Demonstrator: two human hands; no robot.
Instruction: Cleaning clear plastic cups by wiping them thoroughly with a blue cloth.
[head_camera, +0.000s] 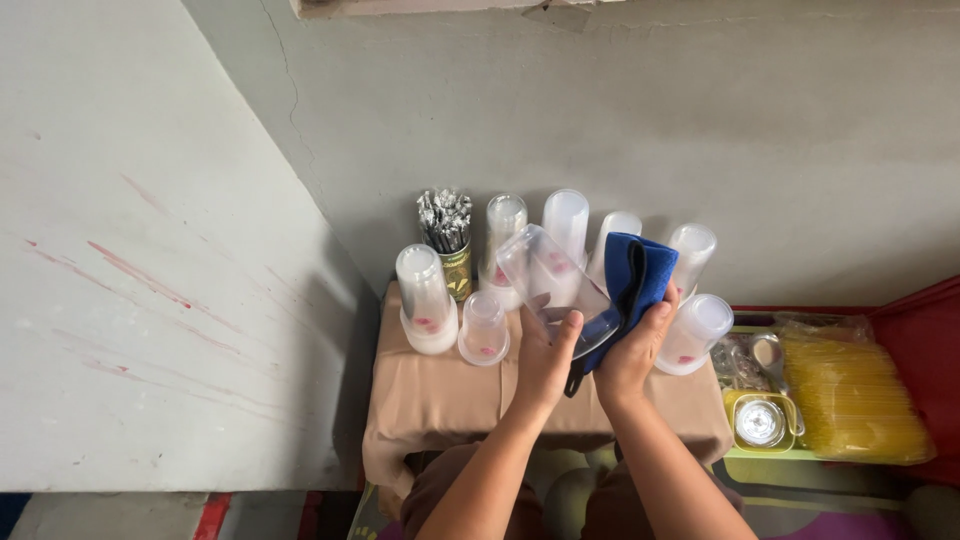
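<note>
My left hand (545, 358) grips a clear plastic cup (552, 282), tilted with its mouth toward the upper left. My right hand (633, 352) holds a blue cloth (636, 275) pressed against the cup's base end. Both hands hover over a small table draped in a tan cloth (440, 400). Several stacks of upside-down clear plastic cups (427, 300) stand along the table's far side. One more stack (694, 333) sits just right of my right hand.
A tin of silvery wrapped sticks (447, 235) stands at the back left of the table. To the right are a green tray (765, 420) with a small round container and spoons, and a bag of yellow items (852, 395). Grey walls close in behind and left.
</note>
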